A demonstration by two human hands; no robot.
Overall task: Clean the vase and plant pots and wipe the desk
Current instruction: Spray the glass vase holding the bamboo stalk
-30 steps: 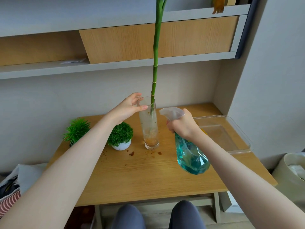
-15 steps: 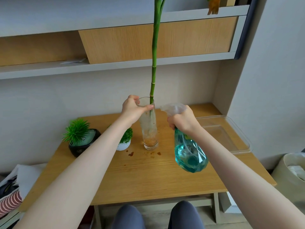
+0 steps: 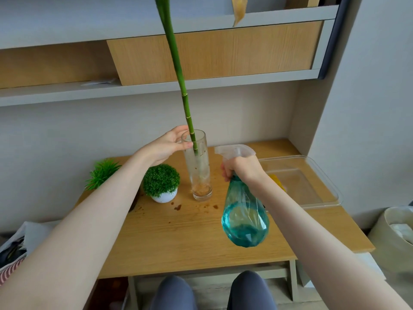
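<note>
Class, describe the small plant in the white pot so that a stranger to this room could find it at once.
Start at the wooden desk and find the tall glass vase holding a green stalk. Beside it, nearer the left hand, sits the white-potted plant. Its foliage is a dense round ball, unlike the spiky tuft further along.

- Clear plastic tray (image 3: 324, 175) at the right end of the wooden top — something yellow (image 3: 278, 184) lying inside at its left edge, too hidden to name.
- Grey shelves (image 3: 156, 88) on the wall above, with a wood-fronted box (image 3: 212, 50) between two of them.
- White paper (image 3: 100, 82) flat on the lower shelf, left of that box.
- Dry yellow leaf (image 3: 238, 8) hanging down at the top.
- Pale bin (image 3: 395, 238) at far right — white stuff inside.
- Striped cloth (image 3: 11, 268) at lower left.
</note>
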